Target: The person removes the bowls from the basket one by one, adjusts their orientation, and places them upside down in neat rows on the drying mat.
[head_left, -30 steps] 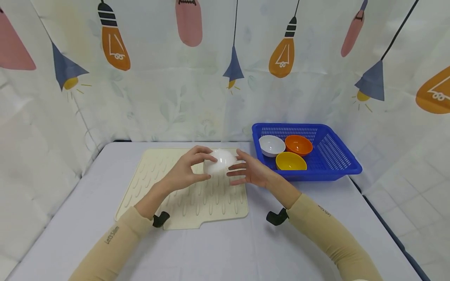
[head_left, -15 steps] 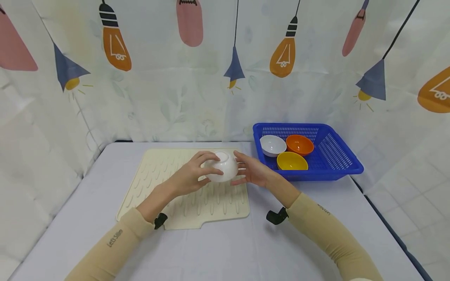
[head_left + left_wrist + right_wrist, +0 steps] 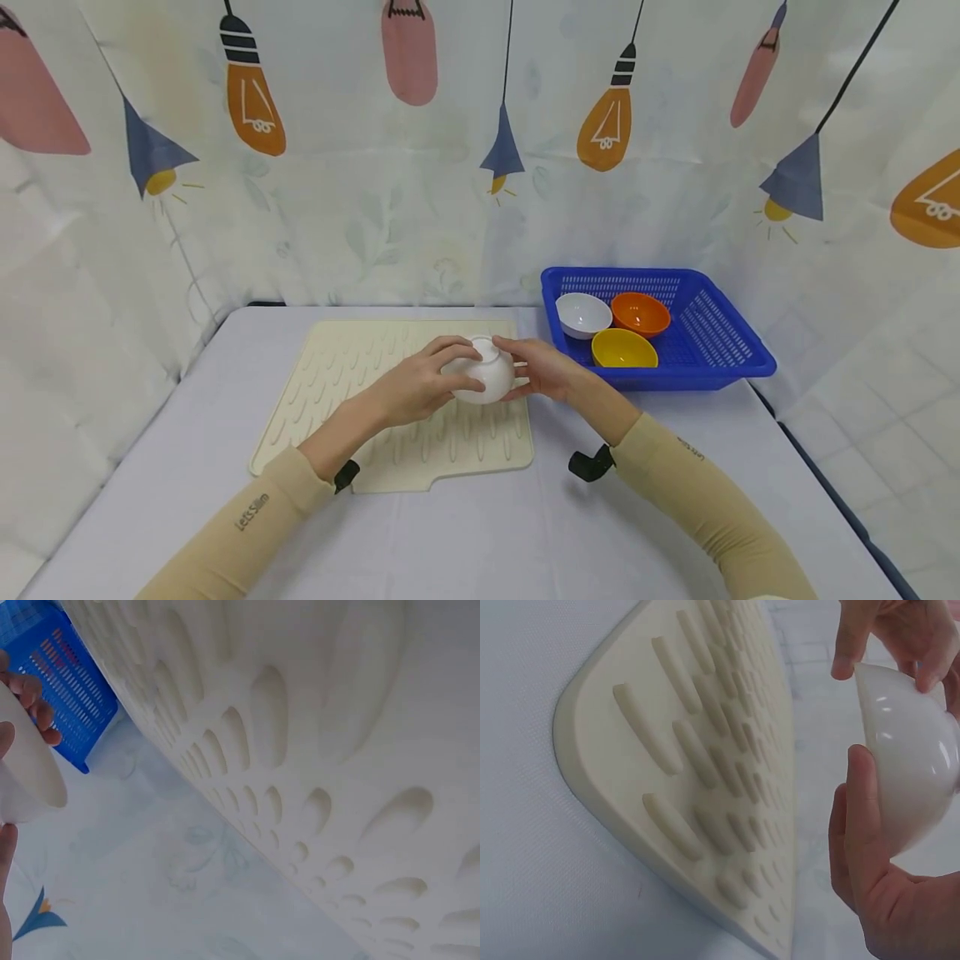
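Observation:
A white bowl [image 3: 491, 382] is held upside down above the cream ridged mat [image 3: 352, 367], its foot ring uppermost. My left hand [image 3: 417, 387] grips it from the left, fingers over the base side and thumb on the near wall. From the other side my right hand [image 3: 551, 371] holds it, the thumb near the foot ring and the fingers around the right edge. In the right wrist view the bowl [image 3: 915, 757] stays off the mat, with fingers of both hands at its rim. The left wrist view shows only part of the bowl [image 3: 30, 761].
A blue basket [image 3: 720, 367] stands at the back right of the table. Inside lie a white bowl [image 3: 583, 316], an orange bowl [image 3: 641, 314] and a yellow bowl [image 3: 624, 348]. Behind the table hangs a patterned curtain [image 3: 435, 208].
The bowl has moved slightly right and toward me, and has turned so its foot ring shows. My right hand, apart from it at first, now holds it too.

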`<state>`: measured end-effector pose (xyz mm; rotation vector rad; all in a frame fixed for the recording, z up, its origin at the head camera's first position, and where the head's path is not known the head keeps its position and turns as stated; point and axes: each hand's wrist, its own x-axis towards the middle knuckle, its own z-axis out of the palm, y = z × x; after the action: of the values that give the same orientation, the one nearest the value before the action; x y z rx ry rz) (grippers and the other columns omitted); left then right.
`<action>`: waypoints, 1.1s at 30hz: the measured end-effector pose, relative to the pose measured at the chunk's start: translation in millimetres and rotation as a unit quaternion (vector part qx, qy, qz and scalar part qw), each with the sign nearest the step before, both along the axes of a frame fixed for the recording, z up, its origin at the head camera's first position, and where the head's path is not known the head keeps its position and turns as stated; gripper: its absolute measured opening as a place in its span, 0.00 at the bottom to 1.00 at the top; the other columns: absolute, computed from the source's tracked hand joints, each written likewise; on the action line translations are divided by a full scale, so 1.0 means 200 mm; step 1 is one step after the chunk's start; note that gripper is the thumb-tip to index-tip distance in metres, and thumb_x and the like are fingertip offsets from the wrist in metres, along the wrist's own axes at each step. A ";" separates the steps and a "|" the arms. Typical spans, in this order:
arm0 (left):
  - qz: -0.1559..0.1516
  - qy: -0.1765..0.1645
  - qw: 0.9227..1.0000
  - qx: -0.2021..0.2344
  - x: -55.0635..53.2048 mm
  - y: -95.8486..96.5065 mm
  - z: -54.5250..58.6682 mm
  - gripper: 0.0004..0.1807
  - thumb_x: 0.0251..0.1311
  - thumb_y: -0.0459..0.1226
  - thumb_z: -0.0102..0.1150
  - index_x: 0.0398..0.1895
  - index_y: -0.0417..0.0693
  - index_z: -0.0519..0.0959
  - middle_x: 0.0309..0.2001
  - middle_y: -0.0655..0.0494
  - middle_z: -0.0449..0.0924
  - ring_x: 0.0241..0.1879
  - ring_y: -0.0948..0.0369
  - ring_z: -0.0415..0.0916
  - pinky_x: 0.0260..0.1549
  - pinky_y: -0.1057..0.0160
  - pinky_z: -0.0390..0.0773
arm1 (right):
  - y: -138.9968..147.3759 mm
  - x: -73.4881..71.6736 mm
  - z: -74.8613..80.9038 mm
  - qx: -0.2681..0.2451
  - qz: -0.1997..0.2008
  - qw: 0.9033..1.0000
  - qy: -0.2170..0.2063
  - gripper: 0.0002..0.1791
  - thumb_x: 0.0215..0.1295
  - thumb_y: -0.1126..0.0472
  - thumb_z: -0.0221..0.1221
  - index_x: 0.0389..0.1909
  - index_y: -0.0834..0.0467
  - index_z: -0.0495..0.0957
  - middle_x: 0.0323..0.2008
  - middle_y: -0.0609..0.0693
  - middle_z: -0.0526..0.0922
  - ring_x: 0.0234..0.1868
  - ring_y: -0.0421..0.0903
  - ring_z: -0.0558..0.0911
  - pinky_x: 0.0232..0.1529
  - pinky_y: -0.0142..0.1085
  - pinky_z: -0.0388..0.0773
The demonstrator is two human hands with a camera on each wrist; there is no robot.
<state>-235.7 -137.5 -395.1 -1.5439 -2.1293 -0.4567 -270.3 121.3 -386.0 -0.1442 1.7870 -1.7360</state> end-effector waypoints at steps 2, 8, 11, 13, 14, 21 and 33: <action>-0.002 0.008 1.000 -0.004 0.00 0.00 0.00 0.29 0.47 0.16 0.71 0.49 0.54 0.86 0.62 0.48 0.73 0.66 0.45 0.66 0.57 0.53 0.80 | 0.00 0.00 0.00 0.007 -0.006 1.000 -0.002 0.29 0.78 0.46 0.55 0.70 0.60 0.70 0.66 0.59 0.71 0.61 0.58 0.76 0.48 0.49 0.85; 0.001 0.021 1.000 -0.011 0.00 0.00 0.00 0.27 0.49 0.18 0.73 0.49 0.55 0.86 0.62 0.49 0.73 0.66 0.46 0.66 0.59 0.54 0.78 | 0.00 0.01 0.01 0.019 -0.021 1.000 0.002 0.30 0.76 0.47 0.59 0.68 0.63 0.71 0.64 0.59 0.73 0.60 0.58 0.77 0.47 0.49 0.85; 0.005 0.019 1.000 -0.014 0.00 0.00 -0.01 0.27 0.50 0.19 0.73 0.49 0.55 0.86 0.63 0.49 0.73 0.67 0.46 0.65 0.60 0.54 0.77 | 0.01 0.01 0.02 0.024 -0.021 0.999 0.000 0.30 0.75 0.47 0.59 0.68 0.63 0.71 0.64 0.59 0.74 0.59 0.58 0.78 0.47 0.49 0.85; 0.008 0.017 1.000 -0.017 0.01 0.00 -0.01 0.26 0.51 0.20 0.73 0.49 0.55 0.86 0.63 0.48 0.72 0.68 0.46 0.65 0.61 0.54 0.76 | 0.01 0.01 0.03 0.027 -0.022 0.999 -0.002 0.30 0.75 0.48 0.59 0.68 0.63 0.71 0.64 0.59 0.74 0.58 0.58 0.78 0.47 0.49 0.85; 0.010 0.017 1.000 -0.019 0.01 0.00 -0.01 0.26 0.51 0.20 0.73 0.49 0.55 0.86 0.63 0.48 0.72 0.68 0.46 0.65 0.62 0.55 0.75 | 0.01 0.01 0.03 0.028 -0.022 0.999 -0.001 0.30 0.75 0.48 0.60 0.68 0.63 0.71 0.64 0.59 0.73 0.58 0.58 0.79 0.46 0.49 0.85; 0.012 0.004 1.000 -0.014 0.02 0.01 0.00 0.27 0.51 0.20 0.73 0.50 0.56 0.85 0.65 0.49 0.72 0.69 0.46 0.63 0.64 0.54 0.74 | 0.01 0.01 0.03 0.029 -0.020 0.999 0.006 0.30 0.74 0.49 0.60 0.68 0.63 0.70 0.65 0.60 0.72 0.56 0.58 0.80 0.45 0.48 0.86; 0.050 -0.151 0.986 0.047 0.04 0.04 -0.03 0.34 0.60 0.35 0.73 0.70 0.53 0.72 0.73 0.41 0.58 0.72 0.44 0.55 0.60 0.40 0.73 | 0.01 0.00 0.00 0.040 -0.035 0.998 0.020 0.30 0.73 0.49 0.61 0.68 0.62 0.71 0.66 0.61 0.72 0.57 0.59 0.79 0.43 0.48 0.86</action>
<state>-228.0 -129.7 -401.9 -1.3792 -2.3594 -0.7856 -270.1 122.8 -386.7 -0.0838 1.9085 -1.7177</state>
